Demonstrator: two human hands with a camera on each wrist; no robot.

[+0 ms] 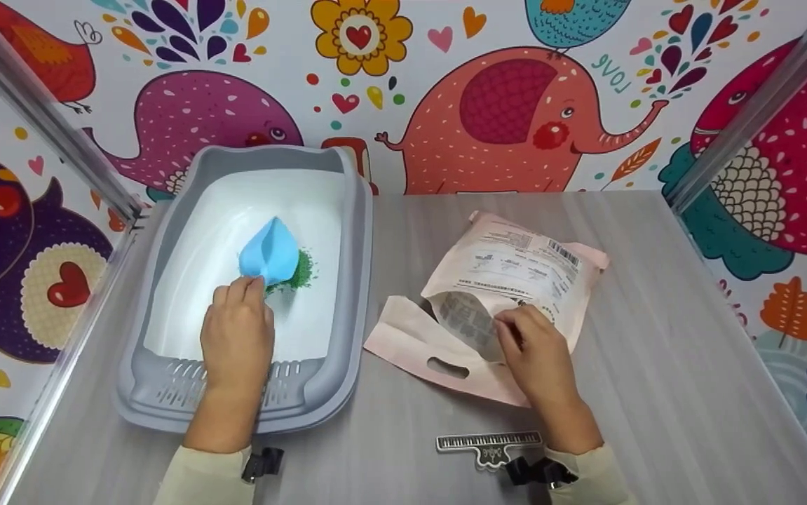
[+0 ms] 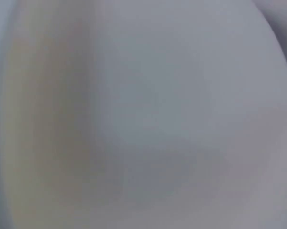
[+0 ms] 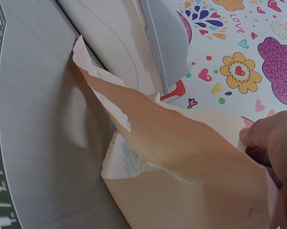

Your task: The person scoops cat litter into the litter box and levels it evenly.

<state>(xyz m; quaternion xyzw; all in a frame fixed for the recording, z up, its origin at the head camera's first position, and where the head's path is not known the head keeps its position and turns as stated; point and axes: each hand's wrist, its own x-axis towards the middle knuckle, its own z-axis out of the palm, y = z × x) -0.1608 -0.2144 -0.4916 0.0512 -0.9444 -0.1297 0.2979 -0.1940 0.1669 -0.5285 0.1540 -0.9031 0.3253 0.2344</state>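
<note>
In the head view my left hand (image 1: 237, 333) pinches the handle end of a light blue scoop (image 1: 270, 252), held over the grey litter box (image 1: 364, 280) with its white floor. Green granules (image 1: 299, 272) lie in a small heap beside and partly behind the scoop. My right hand (image 1: 535, 351) pinches the rim of a pink bag (image 1: 515, 263), whose torn-open mouth faces me. A top flap with a handle slot (image 1: 449, 367) hangs folded to the near side. In the right wrist view, thumb and fingers grip the bag's edge (image 3: 196, 157). The left wrist view is mostly blurred white.
A clip with a ruler-like bar (image 1: 489, 442) lies on the grey table near my right wrist. The slotted step (image 1: 284, 389) of the litter box faces me. Metal posts and a printed wall (image 1: 508, 119) stand at the table's back and sides.
</note>
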